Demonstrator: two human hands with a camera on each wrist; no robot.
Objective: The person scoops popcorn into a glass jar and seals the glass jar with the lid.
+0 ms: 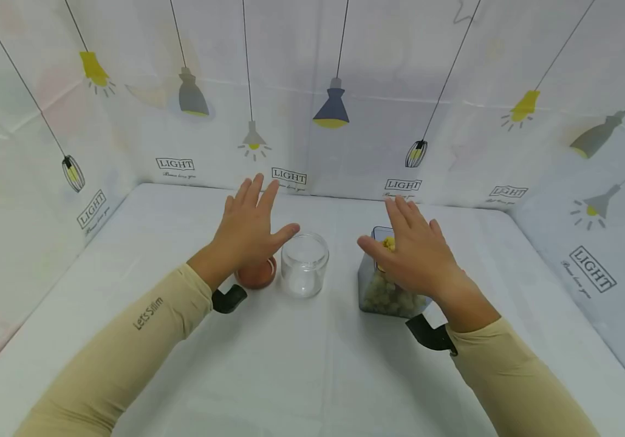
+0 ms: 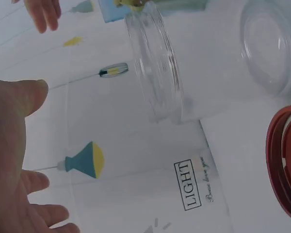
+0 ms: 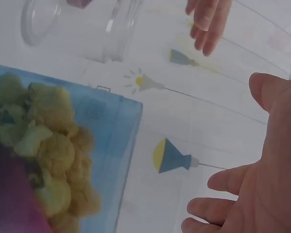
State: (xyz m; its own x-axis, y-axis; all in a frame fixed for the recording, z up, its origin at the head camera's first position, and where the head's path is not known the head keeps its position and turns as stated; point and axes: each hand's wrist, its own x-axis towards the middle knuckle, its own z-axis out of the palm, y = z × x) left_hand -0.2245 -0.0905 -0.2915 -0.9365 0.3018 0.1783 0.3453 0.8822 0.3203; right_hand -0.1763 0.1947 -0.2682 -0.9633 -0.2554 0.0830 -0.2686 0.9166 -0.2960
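My left hand [image 1: 248,226] is raised over the table with fingers spread, holding nothing. Just right of it stands a clear, lidless jar [image 1: 304,267] with a threaded rim. Partly covered by that hand in the head view, a reddish-brown lid [image 1: 257,273] lies on the table beside the jar. My right hand [image 1: 413,252], fingers extended, is raised in front of a bluish see-through box [image 1: 369,291] and holds nothing. Inside the box, pale yellow popcorn [image 3: 58,155] shows in the right wrist view. Part of the box is hidden behind the right hand.
A white cloth covers the table [image 1: 290,376]. Around it hang white fabric walls [image 1: 290,79] printed with lamps and the word LIGHT. Black straps [image 1: 229,298] circle both wrists below tan sleeves.
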